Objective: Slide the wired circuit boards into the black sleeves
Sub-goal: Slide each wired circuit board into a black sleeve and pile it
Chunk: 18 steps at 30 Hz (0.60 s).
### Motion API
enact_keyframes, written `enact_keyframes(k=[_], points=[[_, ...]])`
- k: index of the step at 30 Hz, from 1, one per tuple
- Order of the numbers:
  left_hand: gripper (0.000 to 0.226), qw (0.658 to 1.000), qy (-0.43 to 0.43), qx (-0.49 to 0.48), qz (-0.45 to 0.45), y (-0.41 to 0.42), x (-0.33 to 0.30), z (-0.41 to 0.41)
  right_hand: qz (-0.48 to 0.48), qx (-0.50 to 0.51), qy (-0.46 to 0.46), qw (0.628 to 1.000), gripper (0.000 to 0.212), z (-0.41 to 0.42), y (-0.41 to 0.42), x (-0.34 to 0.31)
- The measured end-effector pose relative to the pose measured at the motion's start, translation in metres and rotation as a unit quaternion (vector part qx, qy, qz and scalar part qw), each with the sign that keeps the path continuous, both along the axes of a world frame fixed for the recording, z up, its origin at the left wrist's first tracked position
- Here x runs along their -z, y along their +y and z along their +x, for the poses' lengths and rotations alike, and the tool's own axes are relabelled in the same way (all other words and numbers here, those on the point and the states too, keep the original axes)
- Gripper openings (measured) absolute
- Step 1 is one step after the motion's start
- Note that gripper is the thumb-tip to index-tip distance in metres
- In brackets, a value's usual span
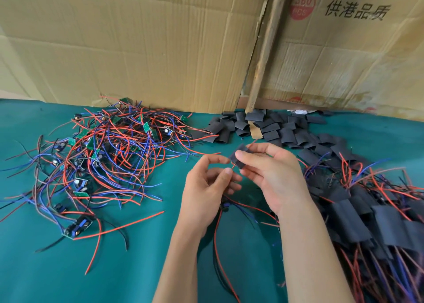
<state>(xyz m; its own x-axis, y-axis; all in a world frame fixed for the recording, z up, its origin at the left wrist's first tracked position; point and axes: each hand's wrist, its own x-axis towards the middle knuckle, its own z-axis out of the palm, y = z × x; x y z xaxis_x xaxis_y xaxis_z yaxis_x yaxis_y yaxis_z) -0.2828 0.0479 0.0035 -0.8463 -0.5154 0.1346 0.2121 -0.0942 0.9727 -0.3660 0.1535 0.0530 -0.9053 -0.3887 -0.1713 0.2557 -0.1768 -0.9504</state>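
My right hand (273, 176) pinches a black sleeve (238, 157) between thumb and fingers above the green table. A red wire pokes out of the sleeve's top. My left hand (207, 188) pinches the red wire (232, 166) just below the sleeve. The wired circuit board (226, 207) hangs under my left palm, mostly hidden, with red, blue and black wires trailing toward me. A tangled pile of wired circuit boards (103, 155) lies to the left.
Loose black sleeves (270, 128) are heaped at the back by the cardboard wall (160, 50). A pile of sleeved boards (371, 213) with wires fills the right side. Green cloth (137, 268) covers the table.
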Motion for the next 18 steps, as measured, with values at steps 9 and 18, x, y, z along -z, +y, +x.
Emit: enact_keyframes(k=[9, 18], points=[[0.017, 1.0, 0.009, 0.009, 0.022, 0.001, 0.0, 0.0, -0.069, 0.085, 0.077, 0.991, 0.02, -0.002, 0.008, -0.017], [0.017, 0.998, 0.007, 0.019, 0.059, -0.001, 0.001, 0.001, -0.13, 0.132, 0.083, 0.979, 0.019, -0.004, 0.011, -0.022]])
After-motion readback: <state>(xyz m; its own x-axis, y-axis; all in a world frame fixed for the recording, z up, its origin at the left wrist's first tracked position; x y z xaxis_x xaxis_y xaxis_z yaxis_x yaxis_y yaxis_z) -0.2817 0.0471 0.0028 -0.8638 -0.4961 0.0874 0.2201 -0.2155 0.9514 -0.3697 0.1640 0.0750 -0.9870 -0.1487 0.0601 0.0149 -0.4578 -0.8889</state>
